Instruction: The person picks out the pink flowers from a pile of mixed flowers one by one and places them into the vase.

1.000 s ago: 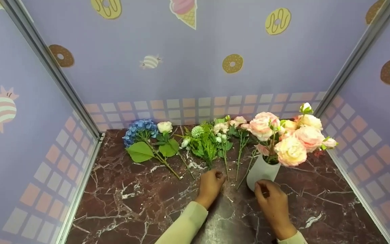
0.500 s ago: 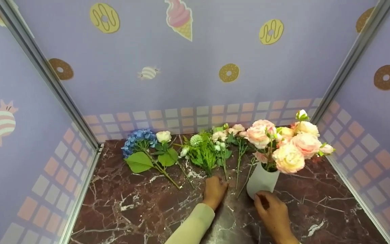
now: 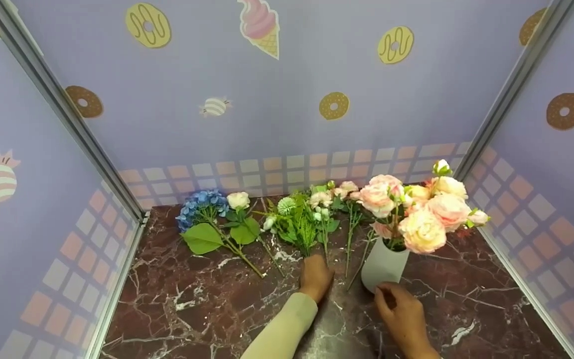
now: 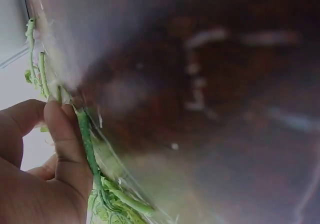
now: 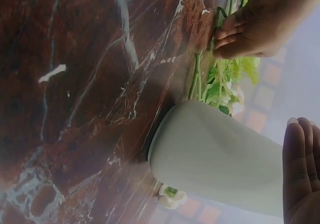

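My left hand [image 3: 315, 275] reaches to the lower stem ends of the flowers in the middle of the row. In the left wrist view its thumb and fingers [image 4: 62, 134] pinch a thin green flower stem [image 4: 59, 93]; which bloom it bears cannot be told. A darker green stem [image 4: 87, 139] runs beside the fingers. My right hand [image 3: 403, 311] is by the base of the pale grey vase [image 3: 385, 267], holding nothing visible; whether it touches the vase is unclear. Its fingers [image 5: 296, 169] look fairly straight. Pink and cream peonies [image 3: 424, 230] stand in the vase.
Along the back of the dark marbled table [image 3: 207, 319] lie a blue hydrangea [image 3: 202, 207], a white rose [image 3: 238, 200], a green leafy bunch [image 3: 302, 224] and pink flowers [image 3: 347, 188]. Patterned walls [image 3: 287, 124] enclose the back and sides.
My left hand has moved forward to the stem ends and its fingers have gone down among them. The right hand stays by the vase. The head view has tilted up slightly.
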The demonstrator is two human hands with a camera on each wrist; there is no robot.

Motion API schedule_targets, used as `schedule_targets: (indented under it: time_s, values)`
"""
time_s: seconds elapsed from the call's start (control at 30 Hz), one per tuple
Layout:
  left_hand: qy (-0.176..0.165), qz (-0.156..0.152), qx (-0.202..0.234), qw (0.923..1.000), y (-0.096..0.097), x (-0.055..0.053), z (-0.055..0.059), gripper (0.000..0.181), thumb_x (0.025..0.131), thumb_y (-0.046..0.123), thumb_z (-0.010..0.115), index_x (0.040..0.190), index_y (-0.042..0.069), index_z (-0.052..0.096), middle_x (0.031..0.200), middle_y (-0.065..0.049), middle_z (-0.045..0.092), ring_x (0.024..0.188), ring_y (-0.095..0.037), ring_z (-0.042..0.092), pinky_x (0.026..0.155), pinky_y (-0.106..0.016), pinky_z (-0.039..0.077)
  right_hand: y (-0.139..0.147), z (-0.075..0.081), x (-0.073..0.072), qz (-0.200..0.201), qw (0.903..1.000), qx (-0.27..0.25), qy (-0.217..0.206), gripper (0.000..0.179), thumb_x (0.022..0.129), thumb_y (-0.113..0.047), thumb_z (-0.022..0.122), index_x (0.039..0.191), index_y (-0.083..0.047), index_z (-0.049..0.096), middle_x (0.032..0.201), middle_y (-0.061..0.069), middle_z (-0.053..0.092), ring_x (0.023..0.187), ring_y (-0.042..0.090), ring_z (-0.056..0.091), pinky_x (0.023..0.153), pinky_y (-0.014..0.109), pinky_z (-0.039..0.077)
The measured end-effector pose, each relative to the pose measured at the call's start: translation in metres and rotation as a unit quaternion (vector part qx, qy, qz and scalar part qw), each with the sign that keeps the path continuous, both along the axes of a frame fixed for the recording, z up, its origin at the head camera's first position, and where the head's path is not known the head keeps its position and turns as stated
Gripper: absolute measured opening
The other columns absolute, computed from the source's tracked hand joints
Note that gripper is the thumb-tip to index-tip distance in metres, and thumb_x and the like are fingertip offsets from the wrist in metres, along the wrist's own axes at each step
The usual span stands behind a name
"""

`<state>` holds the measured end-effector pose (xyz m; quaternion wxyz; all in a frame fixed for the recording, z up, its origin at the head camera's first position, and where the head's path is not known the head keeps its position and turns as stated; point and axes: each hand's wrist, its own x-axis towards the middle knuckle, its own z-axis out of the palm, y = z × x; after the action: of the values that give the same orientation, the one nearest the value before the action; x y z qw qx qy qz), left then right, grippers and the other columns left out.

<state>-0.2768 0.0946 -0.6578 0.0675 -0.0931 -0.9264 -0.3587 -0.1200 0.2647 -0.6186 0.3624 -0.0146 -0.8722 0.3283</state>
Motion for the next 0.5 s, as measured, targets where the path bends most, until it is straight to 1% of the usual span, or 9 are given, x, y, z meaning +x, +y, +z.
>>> schedule_targets:
  time_s: [0.07,0.1,0.13,0.17,0.23,0.3,0.33,0.4,0.5]
  values:
    - [0.016,-0.004,-0.003,0.9999,-0.001,-0.004,-0.004,0.057,0.083,0.001,0.084,0.057,0.021,0.037,0.055,-0.004,0.061,0.052,-0.016,0.048,0.051,-0.037,0.04,0.0,0.0,0.0,-0.001,1.0,0.004,0.006,0.01,0.092,-0.003,0.088,0.096,-0.01,0.082,0.085,0.001,0.081,0.073,0.006,0.071,0.068,0.016,0.057]
    - [0.023,-0.005,-0.004,0.9997,-0.001,-0.008,-0.012,0.054,0.081,0.002,0.083,0.058,0.022,0.038,0.058,-0.006,0.065,0.053,-0.017,0.05,0.051,-0.038,0.042,0.0,0.0,-0.001,-0.001,0.9999,0.005,0.009,0.011,0.091,-0.002,0.088,0.096,-0.01,0.082,0.085,0.001,0.081,0.073,0.007,0.071,0.068,0.016,0.057]
    - [0.021,-0.008,0.002,0.9997,-0.001,-0.013,-0.019,0.052,0.08,0.003,0.082,0.057,0.023,0.039,0.059,-0.006,0.067,0.053,-0.016,0.052,0.051,-0.038,0.042,0.0,0.0,-0.001,-0.001,0.9999,0.005,0.012,0.011,0.091,-0.001,0.088,0.096,-0.009,0.082,0.085,0.001,0.081,0.073,0.007,0.071,0.068,0.016,0.057]
    - [0.017,-0.013,0.006,0.9998,-0.001,-0.017,-0.025,0.051,0.078,0.005,0.081,0.056,0.024,0.039,0.058,-0.004,0.065,0.053,-0.016,0.051,0.049,-0.036,0.041,0.0,0.0,-0.001,0.0,0.9999,0.004,0.014,0.012,0.09,-0.001,0.088,0.096,-0.009,0.082,0.084,0.001,0.081,0.073,0.007,0.071,0.068,0.016,0.057]
    - [0.0,-0.022,0.012,0.9997,-0.002,-0.027,-0.04,0.051,0.079,0.008,0.079,0.056,0.025,0.037,0.054,0.004,0.053,0.052,-0.013,0.042,0.048,-0.033,0.035,-0.001,-0.001,-0.001,0.0,0.9999,0.003,0.013,0.015,0.088,0.001,0.089,0.095,-0.01,0.082,0.084,0.0,0.081,0.072,0.006,0.07,0.067,0.017,0.057]
    - [-0.018,-0.027,0.012,0.9994,-0.002,-0.035,-0.055,0.055,0.083,0.013,0.079,0.056,0.027,0.033,0.054,0.01,0.041,0.051,-0.011,0.034,0.047,-0.03,0.029,-0.003,-0.001,0.0,0.0,1.0,-0.002,0.005,0.016,0.088,0.002,0.09,0.095,-0.011,0.082,0.083,-0.001,0.081,0.071,0.003,0.069,0.066,0.015,0.056]
    - [-0.027,-0.03,0.015,0.9991,-0.003,-0.037,-0.056,0.058,0.085,0.015,0.081,0.055,0.027,0.033,0.053,0.011,0.039,0.05,-0.01,0.032,0.047,-0.028,0.027,-0.003,-0.002,0.001,-0.001,1.0,-0.006,-0.002,0.017,0.088,0.002,0.09,0.095,-0.012,0.082,0.083,-0.001,0.081,0.071,0.002,0.068,0.065,0.014,0.055]
    - [-0.025,-0.032,0.01,0.9991,-0.003,-0.041,-0.063,0.061,0.09,0.018,0.082,0.055,0.027,0.034,0.053,0.014,0.036,0.049,-0.009,0.031,0.046,-0.027,0.026,-0.005,-0.002,0.002,-0.002,0.9998,-0.01,-0.014,0.018,0.089,0.002,0.09,0.095,-0.013,0.082,0.083,-0.003,0.08,0.071,-0.001,0.067,0.065,0.013,0.054]
    - [-0.023,-0.033,0.006,0.9992,-0.006,-0.042,-0.066,0.061,0.093,0.016,0.081,0.056,0.027,0.034,0.054,0.015,0.033,0.051,-0.008,0.031,0.047,-0.026,0.025,-0.006,-0.003,0.004,-0.002,0.9995,-0.013,-0.028,0.018,0.091,0.002,0.089,0.096,-0.014,0.082,0.083,-0.003,0.08,0.072,-0.003,0.067,0.065,0.012,0.054]
